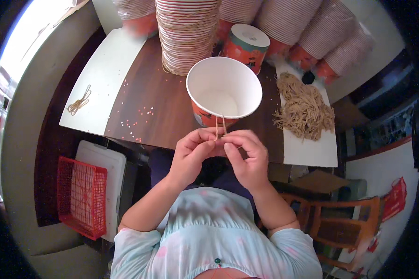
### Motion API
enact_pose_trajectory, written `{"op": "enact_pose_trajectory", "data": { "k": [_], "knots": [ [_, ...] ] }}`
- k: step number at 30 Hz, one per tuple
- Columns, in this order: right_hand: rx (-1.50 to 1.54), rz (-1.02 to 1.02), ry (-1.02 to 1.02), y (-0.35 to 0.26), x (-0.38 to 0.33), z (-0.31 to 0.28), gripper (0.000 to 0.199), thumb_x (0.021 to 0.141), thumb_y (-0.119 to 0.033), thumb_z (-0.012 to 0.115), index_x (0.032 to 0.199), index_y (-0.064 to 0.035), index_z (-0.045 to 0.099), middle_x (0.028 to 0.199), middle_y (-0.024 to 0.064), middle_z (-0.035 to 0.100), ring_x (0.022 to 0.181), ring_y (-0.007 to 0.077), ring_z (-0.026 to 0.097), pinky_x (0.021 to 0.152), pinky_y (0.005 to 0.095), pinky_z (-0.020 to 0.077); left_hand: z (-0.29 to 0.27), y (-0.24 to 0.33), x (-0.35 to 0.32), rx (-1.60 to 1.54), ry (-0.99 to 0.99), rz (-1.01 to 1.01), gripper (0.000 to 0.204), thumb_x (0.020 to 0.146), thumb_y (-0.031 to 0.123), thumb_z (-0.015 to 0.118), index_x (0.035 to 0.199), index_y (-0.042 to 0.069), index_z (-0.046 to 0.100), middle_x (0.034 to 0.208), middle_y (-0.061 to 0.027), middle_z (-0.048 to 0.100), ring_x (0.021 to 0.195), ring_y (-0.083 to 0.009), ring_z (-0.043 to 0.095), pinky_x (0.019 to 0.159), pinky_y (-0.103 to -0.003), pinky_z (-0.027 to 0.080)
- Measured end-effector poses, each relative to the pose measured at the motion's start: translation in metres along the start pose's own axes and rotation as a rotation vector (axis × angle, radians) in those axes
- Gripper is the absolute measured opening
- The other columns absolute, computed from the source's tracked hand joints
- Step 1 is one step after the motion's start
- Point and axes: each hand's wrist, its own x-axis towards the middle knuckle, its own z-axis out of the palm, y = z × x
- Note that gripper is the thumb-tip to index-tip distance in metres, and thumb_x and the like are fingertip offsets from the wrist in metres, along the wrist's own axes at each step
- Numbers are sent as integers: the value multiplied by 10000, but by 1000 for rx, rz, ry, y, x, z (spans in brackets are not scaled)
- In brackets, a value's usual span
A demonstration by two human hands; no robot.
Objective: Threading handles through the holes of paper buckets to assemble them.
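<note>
A large paper bucket (205,114), white inside and orange outside, stands at the table's near edge with its mouth tilted toward me. Two strands of tan cord (217,126) run down from its near rim to my fingers. My left hand (193,151) pinches the cord between thumb and forefinger. Close beside it, my right hand (245,153) is closed on the cord too, thumb against the curled fingers. The cord's ends are hidden among my fingertips.
Behind the bucket rises a tall stack of nested buckets (184,37), with an upturned bucket (246,46) beside it. A heap of tan cords (305,109) lies at right, a few cords (80,100) at left. Small dots litter the table (149,97). A red basket (81,195) and wooden chair (344,228) flank me.
</note>
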Motion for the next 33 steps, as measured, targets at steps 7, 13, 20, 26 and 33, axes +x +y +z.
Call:
{"op": "enact_pose_trajectory", "data": {
  "k": [7, 13, 20, 26, 33],
  "knots": [
    [256, 420, -82, -10, 4, 6, 158, 791, -122, 696, 861, 7, 637, 805, 52, 607, 697, 105, 598, 615, 233, 493, 3, -4, -8, 587, 49, 195, 107, 891, -1, 503, 982, -21, 554, 1137, -124, 557, 832, -129, 595, 684, -233, 510],
    [247, 424, -75, -5, 2, 9, 160, 801, -131, 694, 872, 2, 643, 796, 32, 626, 672, 86, 575, 611, 221, 473, -5, -4, 0, 982, -11, 515, 82, 885, -2, 521, 954, -29, 555, 1133, -129, 558, 844, -134, 591, 695, -250, 506],
    [762, 729, -17, 3, -2, 14, 136, 817, -134, 678, 893, -27, 643, 810, -1, 635, 683, 75, 566, 634, 204, 455, -2, -13, 8, 183, -54, 171, 20, 845, -18, 543, 858, -28, 554, 1175, -160, 559, 977, -165, 567, 808, -287, 483],
    [885, 842, -22, 6, -8, 15, 138, 813, -125, 678, 900, -20, 659, 857, 0, 626, 785, 82, 577, 697, 218, 454, -10, -22, 19, -183, -41, 93, 198, 707, 9, 521, 881, 68, 449, 1129, -198, 578, 1026, -249, 567, 870, -365, 464],
    [223, 468, -139, 3, -9, 4, 112, 788, -84, 691, 846, 6, 659, 913, 37, 600, 845, 101, 578, 754, 233, 458, -8, -11, 13, -104, -56, 98, 516, 733, -40, 517, 1217, 57, 366, 966, -93, 562, 1014, -196, 557, 878, -305, 453]
  ]
}}
